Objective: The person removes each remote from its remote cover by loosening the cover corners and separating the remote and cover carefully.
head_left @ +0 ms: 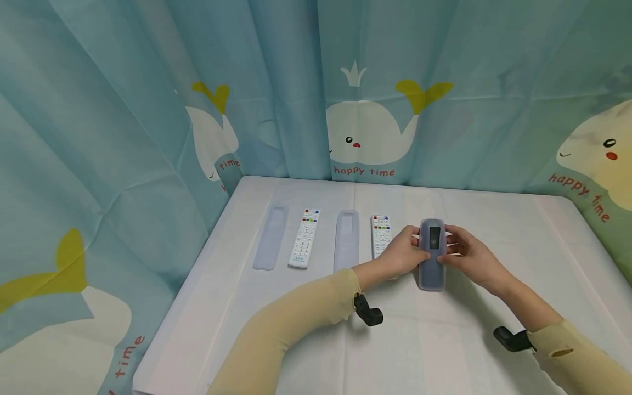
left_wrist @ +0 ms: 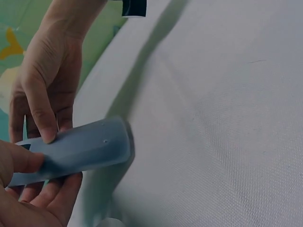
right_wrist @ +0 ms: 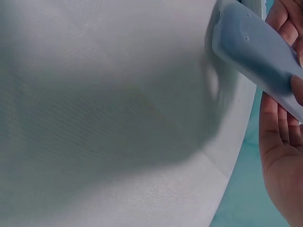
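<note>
Both hands hold a bluish translucent remote cover [head_left: 432, 276] with a dark rectangular window near its far end, over the right half of the table. My left hand [head_left: 404, 251] grips its left edge, thumb lying on the upper face. From the right, my right hand [head_left: 468, 255] pinches the opposite edge, its thumb also on top. The left wrist view shows the smooth near end of the cover [left_wrist: 99, 144] sticking out past the fingers. Just left of the left hand lies a white remote control [head_left: 381, 233], its lower part hidden by that hand.
Farther left on the white-clothed table [head_left: 296, 318] lie an empty translucent cover [head_left: 347, 244], another white remote [head_left: 304, 241] and a second flat cover [head_left: 270, 238]. A blue curtain [head_left: 276, 66] printed with whales hangs along the table's back and left sides.
</note>
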